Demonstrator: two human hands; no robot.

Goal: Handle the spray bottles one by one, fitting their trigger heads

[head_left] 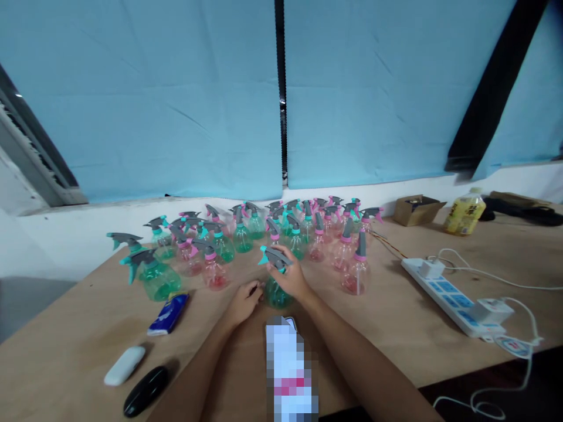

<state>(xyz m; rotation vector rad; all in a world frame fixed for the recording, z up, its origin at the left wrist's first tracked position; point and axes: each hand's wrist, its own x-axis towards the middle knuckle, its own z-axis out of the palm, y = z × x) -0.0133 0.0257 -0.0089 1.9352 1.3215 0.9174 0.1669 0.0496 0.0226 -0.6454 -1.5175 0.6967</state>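
Fingers (274, 271) of the right hand (295, 280) are closed around the grey and turquoise spray head (276, 257) of a green bottle (279, 296), which we see upright at the middle of the table (391, 316). We find the left hand (244, 302) curled just left of the bottle's base, though we cannot tell whether it grips anything; across the far side we see more spray bottles (215, 275) crowded together
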